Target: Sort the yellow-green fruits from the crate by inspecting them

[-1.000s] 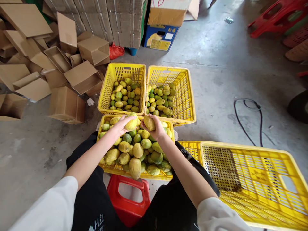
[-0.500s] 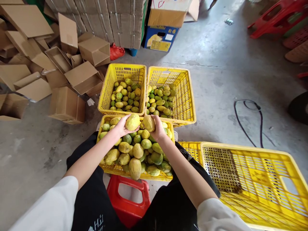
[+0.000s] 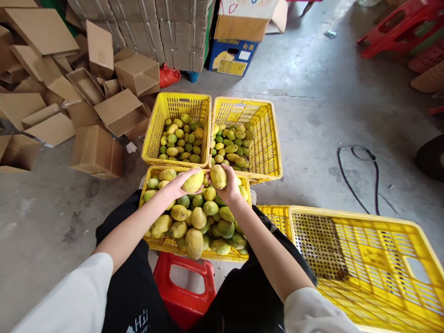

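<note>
Above the near yellow crate [image 3: 147, 178], my left hand [image 3: 180, 186] is closed around a yellow papaya [image 3: 193, 181]. Close beside it, my right hand [image 3: 231, 188] grips another papaya [image 3: 218, 176], duller yellow with brownish marks. The two held fruits are a small distance apart. Below them the near crate is heaped with yellow and green papayas [image 3: 199, 217], partly covered by my hands and forearms. One larger papaya [image 3: 194, 243] lies on the heap's front side by the crate's rim.
Two yellow crates, one left [image 3: 147, 143] and one right [image 3: 277, 152], stand beyond with smaller-looking fruit. A red stool [image 3: 173, 296] is between my legs. Yellow crates [image 3: 374, 249] lie at right. Cardboard boxes [image 3: 120, 111] pile up at left; a black cord [image 3: 376, 180] lies on the floor.
The papaya in my right hand has turned and shifted slightly right, with more of my fingers showing round it. The left papaya has tilted a little within my hand.
</note>
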Demonstrator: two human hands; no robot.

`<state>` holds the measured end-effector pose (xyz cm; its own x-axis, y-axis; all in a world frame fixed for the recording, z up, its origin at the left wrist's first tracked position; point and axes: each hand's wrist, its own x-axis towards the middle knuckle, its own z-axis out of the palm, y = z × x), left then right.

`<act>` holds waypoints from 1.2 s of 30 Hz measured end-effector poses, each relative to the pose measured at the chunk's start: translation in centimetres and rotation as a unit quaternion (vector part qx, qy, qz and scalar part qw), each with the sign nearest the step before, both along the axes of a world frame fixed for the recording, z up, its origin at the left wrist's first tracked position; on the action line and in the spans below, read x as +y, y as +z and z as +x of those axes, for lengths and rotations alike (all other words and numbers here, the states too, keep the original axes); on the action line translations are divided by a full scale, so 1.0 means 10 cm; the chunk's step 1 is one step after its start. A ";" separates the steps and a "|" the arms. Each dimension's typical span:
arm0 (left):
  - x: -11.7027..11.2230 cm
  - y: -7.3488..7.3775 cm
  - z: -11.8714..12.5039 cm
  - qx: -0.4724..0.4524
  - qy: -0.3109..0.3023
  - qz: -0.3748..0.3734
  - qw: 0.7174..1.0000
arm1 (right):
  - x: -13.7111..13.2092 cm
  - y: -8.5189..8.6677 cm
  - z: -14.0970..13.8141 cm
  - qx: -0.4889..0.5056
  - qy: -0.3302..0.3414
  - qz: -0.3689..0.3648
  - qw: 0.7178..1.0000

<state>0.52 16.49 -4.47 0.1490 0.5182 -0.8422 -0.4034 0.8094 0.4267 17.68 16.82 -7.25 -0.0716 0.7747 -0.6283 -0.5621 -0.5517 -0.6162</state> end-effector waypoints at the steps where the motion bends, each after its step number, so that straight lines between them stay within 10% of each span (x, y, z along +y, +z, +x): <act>1: -0.01 -0.01 0.00 -0.006 0.005 0.004 1.000 | 0.00 -0.01 0.00 0.004 0.003 0.005 1.000; 9: -0.01 0.05 0.01 0.027 0.112 -0.007 0.993 | 0.01 -0.06 -0.02 -0.001 -0.015 -0.012 1.000; 36: 0.00 0.06 0.04 0.062 0.144 -0.052 0.986 | 0.02 -0.02 0.04 -0.039 0.031 -0.044 0.998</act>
